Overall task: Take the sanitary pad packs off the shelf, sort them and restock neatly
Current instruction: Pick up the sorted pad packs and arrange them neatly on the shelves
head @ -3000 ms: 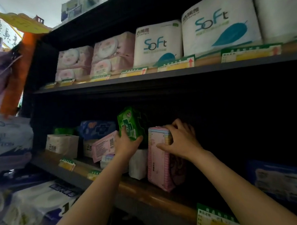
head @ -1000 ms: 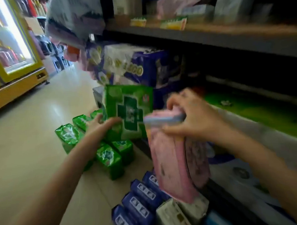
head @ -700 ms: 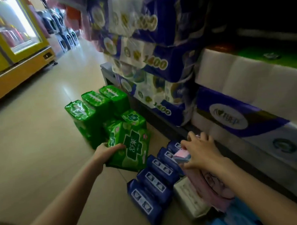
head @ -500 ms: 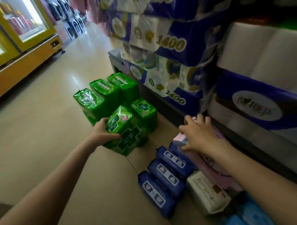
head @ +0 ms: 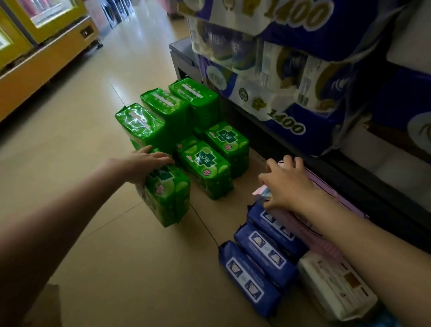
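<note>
Your left hand rests with fingers spread on a green pack standing on the floor. Your right hand grips the pink pack beside the blue packs.

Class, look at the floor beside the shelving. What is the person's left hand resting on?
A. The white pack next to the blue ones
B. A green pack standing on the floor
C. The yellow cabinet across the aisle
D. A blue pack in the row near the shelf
B: the left hand lies on top of the nearest green pack, which stands on the floor in front of the other green packs.
</note>
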The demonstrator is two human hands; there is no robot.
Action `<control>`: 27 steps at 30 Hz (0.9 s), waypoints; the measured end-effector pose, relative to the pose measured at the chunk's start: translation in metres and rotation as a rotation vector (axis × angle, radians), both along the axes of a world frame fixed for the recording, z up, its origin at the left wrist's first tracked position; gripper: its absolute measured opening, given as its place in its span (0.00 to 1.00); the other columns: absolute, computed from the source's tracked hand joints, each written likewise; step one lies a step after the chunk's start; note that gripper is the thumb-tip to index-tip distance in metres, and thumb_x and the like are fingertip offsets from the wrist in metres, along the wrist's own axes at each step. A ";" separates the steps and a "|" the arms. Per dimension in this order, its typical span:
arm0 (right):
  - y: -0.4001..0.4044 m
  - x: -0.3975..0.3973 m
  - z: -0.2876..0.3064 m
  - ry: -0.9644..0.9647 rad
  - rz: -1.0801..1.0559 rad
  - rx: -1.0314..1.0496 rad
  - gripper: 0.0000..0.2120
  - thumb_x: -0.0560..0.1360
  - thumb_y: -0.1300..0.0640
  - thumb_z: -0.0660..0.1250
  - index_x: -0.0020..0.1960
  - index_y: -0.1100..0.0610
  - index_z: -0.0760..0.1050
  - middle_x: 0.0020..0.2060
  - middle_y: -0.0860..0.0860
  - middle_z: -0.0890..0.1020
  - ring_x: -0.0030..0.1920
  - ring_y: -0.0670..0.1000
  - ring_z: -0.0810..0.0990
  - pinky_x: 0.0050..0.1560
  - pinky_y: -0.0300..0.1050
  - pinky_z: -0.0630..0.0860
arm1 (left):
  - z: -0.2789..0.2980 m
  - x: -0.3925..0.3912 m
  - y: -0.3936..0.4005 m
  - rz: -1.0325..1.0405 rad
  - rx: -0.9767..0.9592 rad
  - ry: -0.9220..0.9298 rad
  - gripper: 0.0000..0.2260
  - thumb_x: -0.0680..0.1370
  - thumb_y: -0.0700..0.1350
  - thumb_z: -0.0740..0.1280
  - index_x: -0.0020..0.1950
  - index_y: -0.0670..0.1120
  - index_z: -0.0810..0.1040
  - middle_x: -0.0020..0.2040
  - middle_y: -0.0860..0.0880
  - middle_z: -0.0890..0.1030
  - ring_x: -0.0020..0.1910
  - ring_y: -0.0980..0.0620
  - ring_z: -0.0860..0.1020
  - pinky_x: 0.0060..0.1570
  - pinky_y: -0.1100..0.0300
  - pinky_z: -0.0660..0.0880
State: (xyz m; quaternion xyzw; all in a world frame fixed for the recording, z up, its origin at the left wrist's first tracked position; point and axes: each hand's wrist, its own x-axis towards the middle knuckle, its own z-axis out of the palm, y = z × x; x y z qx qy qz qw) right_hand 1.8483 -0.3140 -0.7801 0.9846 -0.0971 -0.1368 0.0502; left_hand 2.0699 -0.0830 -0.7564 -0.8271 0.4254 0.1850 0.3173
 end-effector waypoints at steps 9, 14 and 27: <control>-0.023 -0.017 0.001 -0.119 -0.020 0.221 0.36 0.67 0.38 0.69 0.69 0.50 0.63 0.70 0.54 0.58 0.69 0.58 0.59 0.68 0.52 0.58 | -0.088 -0.032 -0.022 0.394 -0.418 0.070 0.27 0.79 0.39 0.59 0.76 0.46 0.54 0.74 0.37 0.58 0.66 0.34 0.67 0.63 0.45 0.69; -0.048 -0.060 0.003 -0.103 -0.341 0.680 0.43 0.69 0.38 0.69 0.76 0.49 0.52 0.74 0.49 0.51 0.73 0.54 0.55 0.70 0.51 0.60 | -0.070 -0.068 -0.070 0.287 -0.740 -0.067 0.23 0.76 0.38 0.63 0.71 0.48 0.66 0.70 0.42 0.66 0.69 0.40 0.63 0.66 0.44 0.61; -0.041 -0.131 -0.031 -0.371 -0.362 0.630 0.49 0.62 0.51 0.78 0.72 0.48 0.50 0.68 0.52 0.52 0.67 0.55 0.64 0.61 0.47 0.71 | -0.045 -0.138 -0.146 1.086 -0.869 1.135 0.34 0.66 0.58 0.71 0.66 0.45 0.69 0.54 0.43 0.81 0.48 0.47 0.81 0.49 0.54 0.79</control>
